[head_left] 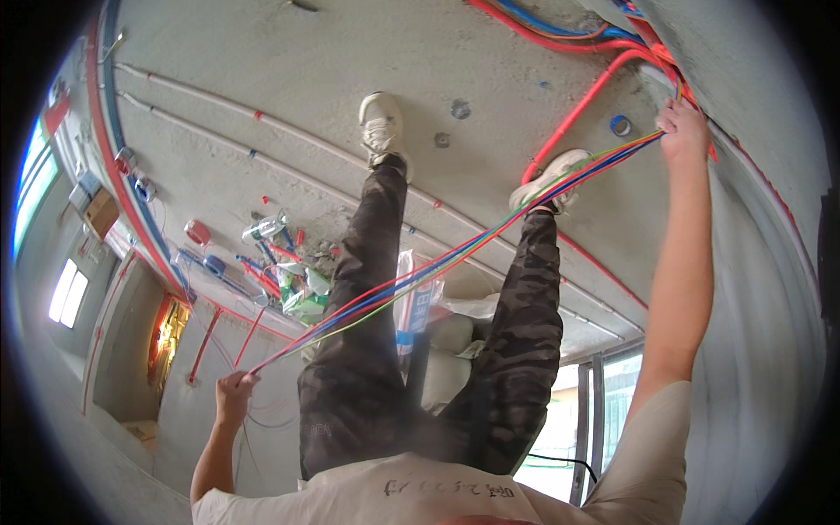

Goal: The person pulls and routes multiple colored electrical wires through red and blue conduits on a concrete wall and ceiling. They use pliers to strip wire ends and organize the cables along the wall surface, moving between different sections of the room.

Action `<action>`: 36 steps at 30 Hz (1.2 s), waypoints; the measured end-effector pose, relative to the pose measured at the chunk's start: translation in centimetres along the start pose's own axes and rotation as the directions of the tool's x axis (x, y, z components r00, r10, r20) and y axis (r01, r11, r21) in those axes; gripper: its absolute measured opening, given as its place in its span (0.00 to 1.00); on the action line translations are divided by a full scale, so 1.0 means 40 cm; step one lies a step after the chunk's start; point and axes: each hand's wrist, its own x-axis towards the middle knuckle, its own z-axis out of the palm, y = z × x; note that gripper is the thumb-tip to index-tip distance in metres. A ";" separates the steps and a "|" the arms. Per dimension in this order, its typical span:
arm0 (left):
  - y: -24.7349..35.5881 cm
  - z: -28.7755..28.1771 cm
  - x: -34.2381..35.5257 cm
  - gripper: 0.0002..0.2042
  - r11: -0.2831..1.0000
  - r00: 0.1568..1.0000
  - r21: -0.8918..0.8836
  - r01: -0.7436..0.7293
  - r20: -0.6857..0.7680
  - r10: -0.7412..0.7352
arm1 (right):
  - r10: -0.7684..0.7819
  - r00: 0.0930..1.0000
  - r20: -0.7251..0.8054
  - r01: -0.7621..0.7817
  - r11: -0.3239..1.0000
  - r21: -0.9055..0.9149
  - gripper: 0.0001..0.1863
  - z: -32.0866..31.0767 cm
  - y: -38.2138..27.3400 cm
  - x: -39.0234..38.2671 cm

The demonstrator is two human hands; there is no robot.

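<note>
A bundle of thin electrical wires [472,244], in red, blue, green and yellow, stretches across in front of my legs. Its lower left end is in my left hand [234,392], fingers closed around it, and a few loose strands hang below. Up at the right, beside the wall, my right hand [685,129] grips the same bundle. Close above that hand are red conduits [654,44] and coloured wires along the wall's foot. A roll of blue tape [620,125] lies on the floor just left of my right hand.
White conduits [254,156] and a red conduit [577,112] run across the concrete floor around my shoes [381,122]. At the left lie a plastic bottle [265,227], conduit offcuts, rubble and tape rolls. White sacks [451,350] stand behind my legs.
</note>
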 end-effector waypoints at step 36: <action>-0.046 -0.127 0.177 0.28 0.537 0.804 0.702 -0.468 0.085 0.589 | -0.122 0.982 0.143 0.142 0.980 -0.140 0.20 -0.234 0.029 0.272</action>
